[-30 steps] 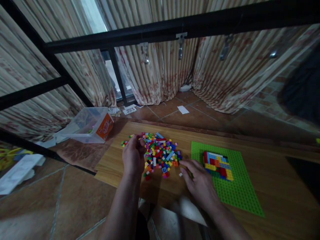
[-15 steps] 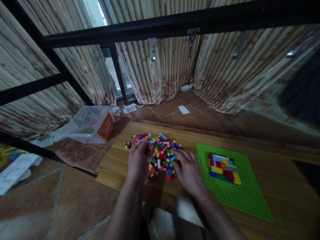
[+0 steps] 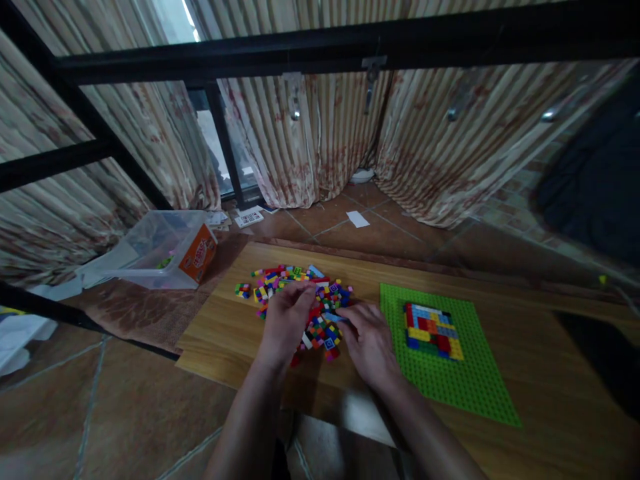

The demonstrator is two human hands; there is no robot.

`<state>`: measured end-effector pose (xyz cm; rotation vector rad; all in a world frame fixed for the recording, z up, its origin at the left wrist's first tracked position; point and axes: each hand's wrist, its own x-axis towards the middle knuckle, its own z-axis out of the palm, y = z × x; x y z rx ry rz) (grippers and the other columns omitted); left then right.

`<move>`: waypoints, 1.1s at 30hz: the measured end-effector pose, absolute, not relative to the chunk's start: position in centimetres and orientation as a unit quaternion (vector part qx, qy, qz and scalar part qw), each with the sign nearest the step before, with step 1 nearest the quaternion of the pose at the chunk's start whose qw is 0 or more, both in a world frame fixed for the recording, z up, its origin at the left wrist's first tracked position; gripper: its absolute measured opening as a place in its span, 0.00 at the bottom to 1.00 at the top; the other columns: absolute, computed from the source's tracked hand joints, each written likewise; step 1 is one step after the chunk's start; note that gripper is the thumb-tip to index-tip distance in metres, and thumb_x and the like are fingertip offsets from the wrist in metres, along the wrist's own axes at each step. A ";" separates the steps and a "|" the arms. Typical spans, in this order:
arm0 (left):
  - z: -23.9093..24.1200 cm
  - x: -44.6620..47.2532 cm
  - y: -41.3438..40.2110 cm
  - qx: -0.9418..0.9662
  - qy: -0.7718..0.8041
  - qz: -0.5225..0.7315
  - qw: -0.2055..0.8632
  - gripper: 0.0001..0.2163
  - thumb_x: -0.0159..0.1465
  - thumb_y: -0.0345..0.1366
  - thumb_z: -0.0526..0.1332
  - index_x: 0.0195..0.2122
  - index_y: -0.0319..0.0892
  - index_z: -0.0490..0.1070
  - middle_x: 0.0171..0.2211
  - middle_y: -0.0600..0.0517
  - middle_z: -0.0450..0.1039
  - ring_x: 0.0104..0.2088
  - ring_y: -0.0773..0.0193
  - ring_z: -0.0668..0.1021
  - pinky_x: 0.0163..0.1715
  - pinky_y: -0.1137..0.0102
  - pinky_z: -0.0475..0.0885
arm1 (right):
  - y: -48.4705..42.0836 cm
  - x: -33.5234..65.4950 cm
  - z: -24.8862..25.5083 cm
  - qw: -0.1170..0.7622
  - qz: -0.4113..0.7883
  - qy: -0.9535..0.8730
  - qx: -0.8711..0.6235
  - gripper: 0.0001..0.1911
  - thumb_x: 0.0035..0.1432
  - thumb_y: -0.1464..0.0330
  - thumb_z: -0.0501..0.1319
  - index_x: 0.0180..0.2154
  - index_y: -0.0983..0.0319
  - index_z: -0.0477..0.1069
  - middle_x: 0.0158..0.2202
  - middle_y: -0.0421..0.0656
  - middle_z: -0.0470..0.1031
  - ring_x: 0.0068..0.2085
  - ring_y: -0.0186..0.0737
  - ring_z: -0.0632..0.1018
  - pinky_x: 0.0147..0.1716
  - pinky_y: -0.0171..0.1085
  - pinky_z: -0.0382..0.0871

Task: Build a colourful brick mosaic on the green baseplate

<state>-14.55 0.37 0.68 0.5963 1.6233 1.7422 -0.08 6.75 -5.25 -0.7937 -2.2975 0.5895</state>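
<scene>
A heap of small mixed-colour toy bricks (image 3: 320,327) lies on a wooden table. My left hand (image 3: 287,320) is over the heap with thumb and fingers drawn together; whatever is at its fingertips is too small and covered to make out. At the right edge of the heap, my right hand (image 3: 369,343) pinches a long light blue brick (image 3: 333,317) between thumb and forefinger. To the right of it, a green studded baseplate (image 3: 450,387) carries a flat, roughly square block of joined bricks (image 3: 433,331) in red, yellow, blue, white and orange.
A small joined cluster of bricks (image 3: 242,290) sits left of the heap. On the floor at left stands a clear plastic box (image 3: 165,267) with an orange label. A black flat object (image 3: 595,353) lies at the table's right. Behind are dark metal bars (image 3: 320,57) and curtains (image 3: 330,133).
My left hand has moved right across the heap, nearer my right hand. The light blue brick has turned in my right hand's fingers. The whole view has shifted slightly.
</scene>
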 end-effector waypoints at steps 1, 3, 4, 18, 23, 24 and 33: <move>0.4 -14.4 0.5 0.259 0.642 0.647 0.321 0.08 0.55 0.37 0.65 0.33 0.38 0.77 0.24 0.54 0.73 0.23 0.71 0.70 0.24 0.77 0.63 | 6.8 0.0 -5.1 0.319 0.230 -0.868 -0.305 0.10 0.62 0.70 0.57 0.43 0.58 0.74 0.39 0.45 0.77 0.44 0.46 0.73 0.46 0.46 0.68; -0.1 -14.1 0.6 0.321 0.676 0.596 0.292 0.09 0.56 0.37 0.64 0.36 0.40 0.78 0.30 0.52 0.77 0.30 0.66 0.75 0.31 0.74 0.68 | 6.8 0.4 -4.6 0.328 0.256 -0.855 -0.310 0.10 0.62 0.70 0.56 0.44 0.57 0.74 0.40 0.45 0.77 0.44 0.45 0.74 0.46 0.45 0.68; -0.2 -13.9 0.7 0.349 0.685 0.572 0.286 0.09 0.57 0.38 0.64 0.37 0.41 0.79 0.33 0.51 0.79 0.33 0.64 0.77 0.34 0.73 0.69 | 6.9 0.6 -4.3 0.333 0.277 -0.846 -0.311 0.10 0.62 0.70 0.56 0.44 0.57 0.74 0.40 0.44 0.77 0.44 0.44 0.75 0.46 0.43 0.69; -0.8 -8.2 2.2 0.441 0.601 0.498 0.442 0.10 0.60 0.41 0.61 0.32 0.40 0.77 0.24 0.53 0.73 0.24 0.67 0.71 0.24 0.74 0.66 | 7.4 7.9 -2.1 0.385 0.407 -0.760 -0.330 0.10 0.61 0.65 0.60 0.44 0.57 0.74 0.39 0.42 0.78 0.39 0.38 0.79 0.40 0.37 0.73; -1.3 -4.9 3.1 0.378 0.594 0.482 0.522 0.14 0.60 0.45 0.60 0.25 0.40 0.70 0.19 0.56 0.67 0.18 0.71 0.67 0.18 0.76 0.62 | 7.8 11.3 -2.1 0.359 0.298 -0.827 -0.315 0.08 0.63 0.69 0.57 0.43 0.57 0.74 0.39 0.43 0.77 0.41 0.37 0.78 0.42 0.37 0.72; -1.4 -4.4 3.2 0.376 0.596 0.477 0.525 0.15 0.60 0.46 0.60 0.24 0.40 0.69 0.19 0.56 0.67 0.18 0.71 0.66 0.18 0.76 0.61 | 8.0 11.8 -2.2 0.352 0.286 -0.832 -0.319 0.08 0.64 0.69 0.57 0.42 0.57 0.74 0.39 0.43 0.77 0.41 0.38 0.78 0.42 0.38 0.72; -3.1 -2.0 3.7 0.487 0.659 0.416 0.393 0.11 0.64 0.41 0.56 0.32 0.42 0.74 0.24 0.54 0.73 0.24 0.66 0.74 0.24 0.73 0.66 | 9.7 15.8 -4.4 0.327 0.193 -0.838 -0.391 0.08 0.62 0.65 0.59 0.37 0.58 0.77 0.46 0.47 0.73 0.47 0.45 0.74 0.47 0.47 0.71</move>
